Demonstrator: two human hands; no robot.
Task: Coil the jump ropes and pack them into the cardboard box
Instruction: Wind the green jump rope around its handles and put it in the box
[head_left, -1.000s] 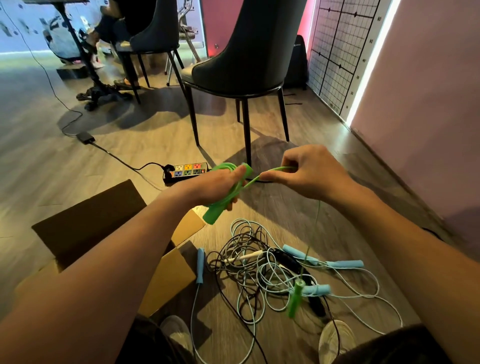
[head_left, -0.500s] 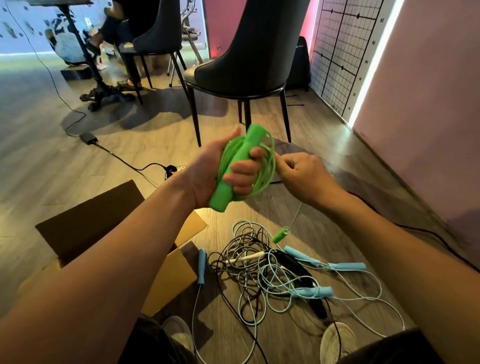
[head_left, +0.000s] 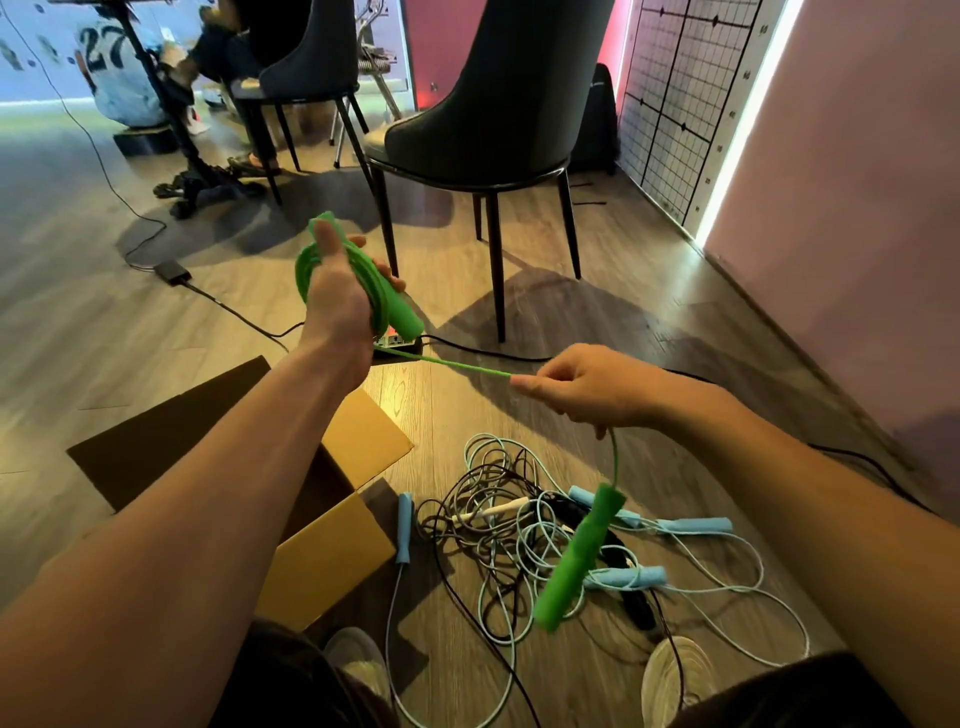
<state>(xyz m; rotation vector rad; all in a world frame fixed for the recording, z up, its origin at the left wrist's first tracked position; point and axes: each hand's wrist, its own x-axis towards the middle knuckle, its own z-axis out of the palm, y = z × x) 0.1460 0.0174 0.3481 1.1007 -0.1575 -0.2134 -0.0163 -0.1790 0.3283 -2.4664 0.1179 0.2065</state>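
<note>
Green jump rope (head_left: 371, 283) could fail us in two ways, we judge: its free handle (head_left: 576, 564), hanging over the tangled pile of blue and black ropes (head_left: 519, 530), may hook into them, and the loops may slip if we pull the cord too hard. Our left hand (head_left: 335, 304) grips the coil and the other handle (head_left: 402, 317), fingers curled round both, raised beyond the cardboard box (head_left: 327, 556). Our right hand (head_left: 597, 395) pinches the tight cord between thumb and finger; the free handle hangs below it.
</note>
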